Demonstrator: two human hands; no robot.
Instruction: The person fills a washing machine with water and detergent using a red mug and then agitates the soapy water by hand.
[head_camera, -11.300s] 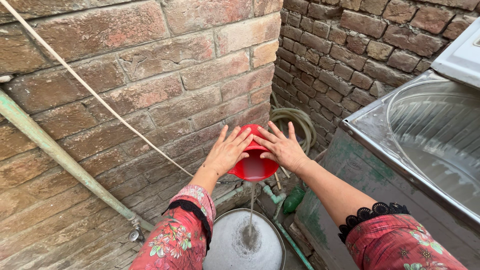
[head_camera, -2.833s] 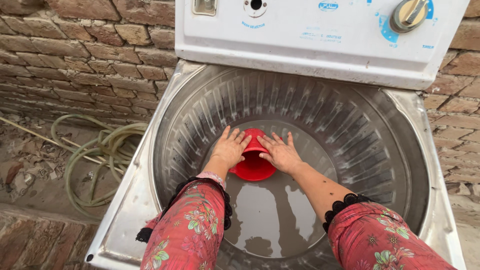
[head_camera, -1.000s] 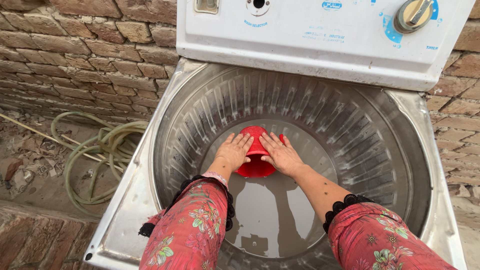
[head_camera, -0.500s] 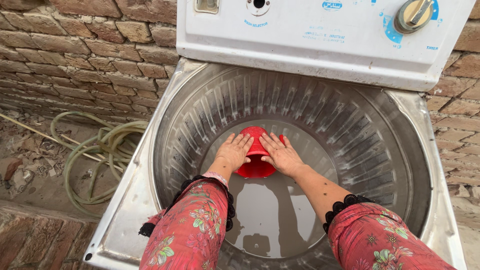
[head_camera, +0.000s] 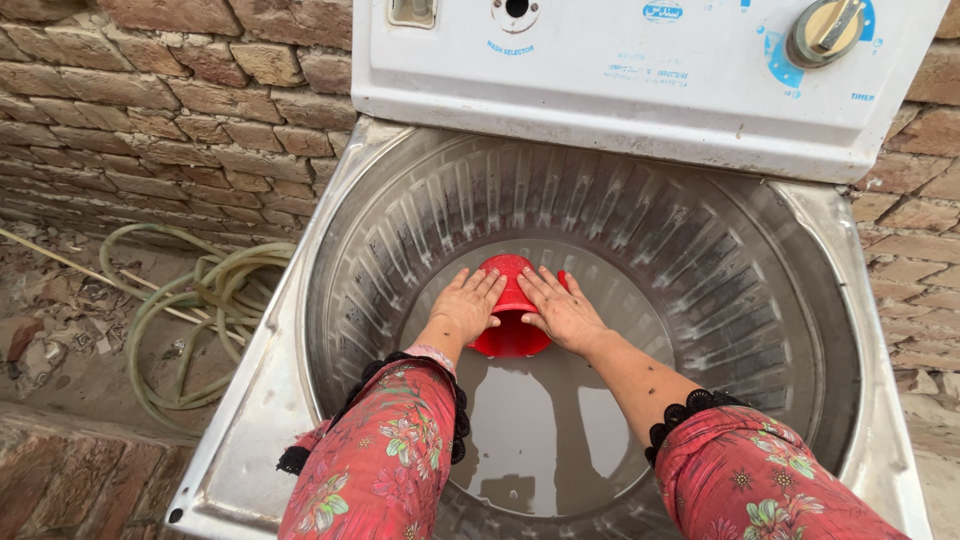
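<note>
We held a red plastic jug (head_camera: 512, 318) between both palms, low inside the steel tub (head_camera: 760, 290) of a top-loading washing machine. Our left hand (head_camera: 466, 307) lay flat against the jug's left side, fingers spread and pointing toward the far wall; our right hand (head_camera: 560, 312) pressed the right side the same way, fingers splayed over the upturned base. Neither hand curled into a fist: the jug was clamped between open palms rather than pinched. It sat tilted, mouth toward us, just above or touching the murky water (head_camera: 540, 420) that pooled in the tub's bottom; we could not tell which. Our sleeves were red and floral with black lace cuffs. At the far side rose the white control panel (head_camera: 640, 70) with a round dial (head_camera: 826, 30). To the left, a green hose (head_camera: 190, 300) lay coiled on the ground beside the brick wall (head_camera: 170, 110).
</note>
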